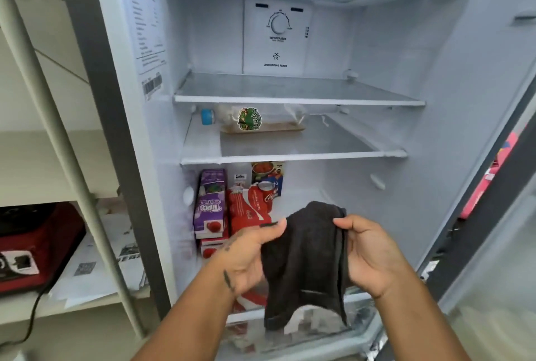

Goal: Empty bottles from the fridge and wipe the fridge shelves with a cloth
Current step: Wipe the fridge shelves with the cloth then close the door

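While a dark cloth [304, 262] is held up in front of the open fridge, the wiping step looks to be only in preparation — no shelf is being touched. The cloth is gripped at its upper edge by both hands: the left hand [252, 253] is closed on it at about 9 o'clock of the cloth, thumb pressed over the fabric, and the right hand [368, 253] is pinched on it at about 3 o'clock, so that the rest hangs loose toward 6 o'clock over the drawer front.

Emptying is judged unfinished. One bottle [252, 121] with a blue cap is seen lying on its side on the middle shelf [333, 143], toward 10 o'clock of that shelf, its cap pointing left. Below it, at 9 o'clock of the lower compartment, a purple carton [210, 204], a red drinks pack [249, 210] and a can [265, 186] are crowded together. The upper shelf [298, 89] carries nothing that can be seen.

For the next move, the cloth would probably need to be bunched into one hand so that a flat pad is presented — then raised toward 12 o'clock onto the bare upper shelf. If the middle shelf is to be wiped, the lying bottle would first have to be lifted out, which calls for a freed hand.
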A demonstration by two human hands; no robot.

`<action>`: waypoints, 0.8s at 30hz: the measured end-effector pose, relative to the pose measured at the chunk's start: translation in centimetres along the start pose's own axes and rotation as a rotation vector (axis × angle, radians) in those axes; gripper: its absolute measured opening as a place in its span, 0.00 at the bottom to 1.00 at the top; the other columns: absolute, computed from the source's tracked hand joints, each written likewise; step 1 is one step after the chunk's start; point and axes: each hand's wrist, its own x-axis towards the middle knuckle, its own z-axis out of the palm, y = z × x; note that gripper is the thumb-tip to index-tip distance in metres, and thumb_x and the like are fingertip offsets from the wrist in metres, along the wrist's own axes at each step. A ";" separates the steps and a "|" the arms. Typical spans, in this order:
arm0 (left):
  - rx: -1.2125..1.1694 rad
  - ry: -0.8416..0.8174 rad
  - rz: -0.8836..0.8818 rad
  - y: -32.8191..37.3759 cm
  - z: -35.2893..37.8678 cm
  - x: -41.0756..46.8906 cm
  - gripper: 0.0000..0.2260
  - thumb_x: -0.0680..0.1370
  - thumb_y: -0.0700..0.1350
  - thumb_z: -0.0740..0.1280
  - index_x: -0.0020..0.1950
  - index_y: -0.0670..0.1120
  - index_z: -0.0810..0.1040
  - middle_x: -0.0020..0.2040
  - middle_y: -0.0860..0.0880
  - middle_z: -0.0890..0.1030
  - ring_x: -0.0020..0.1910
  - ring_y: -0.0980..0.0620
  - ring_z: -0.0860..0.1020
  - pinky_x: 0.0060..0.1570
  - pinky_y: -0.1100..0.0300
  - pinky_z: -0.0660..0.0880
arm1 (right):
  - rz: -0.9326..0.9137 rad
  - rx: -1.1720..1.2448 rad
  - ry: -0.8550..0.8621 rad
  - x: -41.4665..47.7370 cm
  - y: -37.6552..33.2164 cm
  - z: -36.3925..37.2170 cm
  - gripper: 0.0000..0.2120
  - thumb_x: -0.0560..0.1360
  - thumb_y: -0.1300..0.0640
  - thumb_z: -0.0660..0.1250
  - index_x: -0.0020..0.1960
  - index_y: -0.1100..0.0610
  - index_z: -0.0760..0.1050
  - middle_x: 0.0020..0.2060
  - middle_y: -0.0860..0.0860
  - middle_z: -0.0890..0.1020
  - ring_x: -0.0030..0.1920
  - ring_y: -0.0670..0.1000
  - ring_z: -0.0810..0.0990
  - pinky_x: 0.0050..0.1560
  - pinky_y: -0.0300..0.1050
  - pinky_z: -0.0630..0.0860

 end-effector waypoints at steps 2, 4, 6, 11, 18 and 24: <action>0.284 0.196 0.076 1.0 0.1 0.3 0.15 0.71 0.45 0.73 0.55 0.42 0.82 0.55 0.42 0.83 0.55 0.43 0.81 0.59 0.47 0.76 | -0.054 -0.102 -0.002 -0.4 -0.3 -0.6 0.20 0.69 0.65 0.65 0.61 0.67 0.76 0.56 0.65 0.81 0.56 0.63 0.82 0.56 0.58 0.78; 0.474 0.303 0.114 3.0 1.5 0.0 0.11 0.74 0.46 0.72 0.55 0.47 0.81 0.54 0.46 0.84 0.56 0.45 0.80 0.60 0.45 0.74 | -0.130 -0.254 0.037 -0.4 -1.3 -0.3 0.19 0.69 0.68 0.69 0.59 0.66 0.77 0.55 0.63 0.83 0.56 0.60 0.82 0.53 0.52 0.81; 0.663 0.385 0.146 4.3 2.9 -0.5 0.11 0.75 0.49 0.70 0.56 0.49 0.80 0.54 0.49 0.82 0.57 0.47 0.78 0.61 0.46 0.74 | -0.240 -0.429 0.175 -0.8 -1.9 0.3 0.13 0.70 0.68 0.70 0.54 0.63 0.80 0.49 0.58 0.86 0.52 0.56 0.84 0.51 0.47 0.80; 1.030 0.595 0.224 8.6 6.4 -2.9 0.19 0.75 0.54 0.68 0.59 0.42 0.78 0.59 0.44 0.79 0.60 0.45 0.76 0.64 0.47 0.71 | -0.359 -0.762 0.423 -2.4 -5.3 4.0 0.07 0.72 0.62 0.73 0.43 0.50 0.80 0.66 0.56 0.76 0.61 0.50 0.78 0.62 0.45 0.75; 0.788 0.385 0.354 16.4 13.4 -14.1 0.09 0.76 0.45 0.70 0.56 0.46 0.81 0.53 0.56 0.82 0.58 0.53 0.77 0.64 0.48 0.72 | -0.352 -0.585 0.182 -12.8 -11.5 11.8 0.08 0.74 0.67 0.69 0.47 0.56 0.84 0.42 0.47 0.86 0.45 0.45 0.83 0.48 0.36 0.78; 0.763 0.266 0.412 23.0 21.2 -25.2 0.13 0.69 0.50 0.76 0.52 0.60 0.80 0.50 0.59 0.84 0.52 0.61 0.81 0.53 0.66 0.76 | -0.262 -0.429 0.121 -24.8 -18.3 21.4 0.15 0.69 0.62 0.71 0.55 0.63 0.81 0.51 0.60 0.83 0.53 0.58 0.82 0.55 0.53 0.78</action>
